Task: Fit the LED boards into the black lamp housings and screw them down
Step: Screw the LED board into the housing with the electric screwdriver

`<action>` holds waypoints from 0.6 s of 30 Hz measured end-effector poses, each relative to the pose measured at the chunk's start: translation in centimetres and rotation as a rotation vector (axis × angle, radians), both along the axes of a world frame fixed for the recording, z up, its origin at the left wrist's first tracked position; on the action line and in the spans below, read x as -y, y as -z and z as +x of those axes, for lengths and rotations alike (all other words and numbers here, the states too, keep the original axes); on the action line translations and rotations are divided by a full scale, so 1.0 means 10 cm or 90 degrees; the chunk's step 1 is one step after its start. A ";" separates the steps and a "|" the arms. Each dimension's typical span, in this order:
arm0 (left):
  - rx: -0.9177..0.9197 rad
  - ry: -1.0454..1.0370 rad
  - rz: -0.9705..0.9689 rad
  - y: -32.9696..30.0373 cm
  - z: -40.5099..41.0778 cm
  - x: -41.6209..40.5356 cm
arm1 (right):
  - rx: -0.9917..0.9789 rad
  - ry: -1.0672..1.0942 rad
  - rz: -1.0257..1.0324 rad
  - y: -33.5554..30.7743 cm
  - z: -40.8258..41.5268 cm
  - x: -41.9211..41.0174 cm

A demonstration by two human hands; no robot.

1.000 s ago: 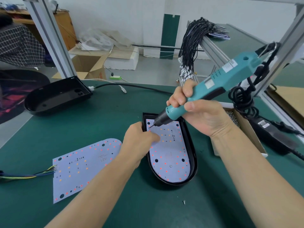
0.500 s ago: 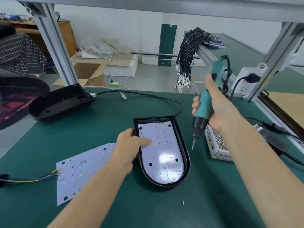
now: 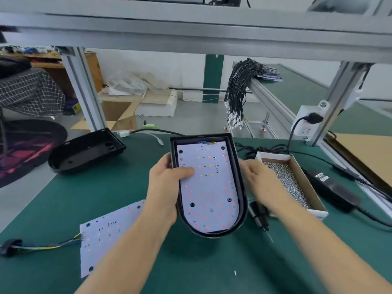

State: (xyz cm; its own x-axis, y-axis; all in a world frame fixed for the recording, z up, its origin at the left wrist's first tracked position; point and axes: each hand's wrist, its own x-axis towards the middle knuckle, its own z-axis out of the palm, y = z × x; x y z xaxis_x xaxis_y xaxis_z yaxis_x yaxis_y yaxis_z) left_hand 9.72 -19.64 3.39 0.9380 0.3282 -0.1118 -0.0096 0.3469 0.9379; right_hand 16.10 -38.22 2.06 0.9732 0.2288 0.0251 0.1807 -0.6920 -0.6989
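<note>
Starting nearest me, a loose screw (image 3: pixel 235 272) lies on the green mat (image 3: pixel 191 268) and a bare LED board (image 3: pixel 110 234) with coloured wires waits at my left, not yet fitted. Lifted and tilted toward me, the black lamp housing (image 3: pixel 240 187) carries a seated white LED board (image 3: pixel 209 185) dotted red and orange, some holes apparently unscrewed; my left hand (image 3: pixel 164 187) grips its left edge, thumb on the board, my right hand (image 3: pixel 261 183) cups the right wall. Beyond, the screw box (image 3: pixel 297 177) sits right, the electric screwdriver (image 3: pixel 259 216) lies down, and an empty housing (image 3: pixel 84 150) waits far left, so I judge one lamp nearly finished, one untouched.
</note>
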 end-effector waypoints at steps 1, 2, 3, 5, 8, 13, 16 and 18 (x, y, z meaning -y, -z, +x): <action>0.010 -0.010 -0.001 0.00 0.00 0.05 | -0.134 -0.012 0.263 -0.11 -0.09 0.02; 0.014 -0.026 -0.008 -0.02 -0.02 0.10 | -0.247 -0.051 0.432 -0.19 -0.14 0.03; 0.026 -0.029 -0.027 -0.01 -0.04 0.16 | -0.309 -0.096 0.511 -0.22 -0.20 0.05; 0.030 0.043 -0.126 -0.03 -0.06 0.24 | -0.308 -0.121 0.559 -0.23 -0.33 0.08; -0.083 0.134 -0.264 0.00 0.03 0.21 | -0.297 -0.062 0.615 -0.26 -0.39 0.17; -0.160 0.141 -0.395 -0.06 0.29 0.23 | -0.403 -0.150 0.597 -0.34 -0.47 0.40; -0.155 0.175 -0.389 -0.10 0.48 0.17 | -0.468 -0.164 0.563 -0.31 -0.48 0.57; -0.162 0.220 -0.377 -0.09 0.61 0.15 | -0.509 -0.181 0.576 -0.32 -0.48 0.69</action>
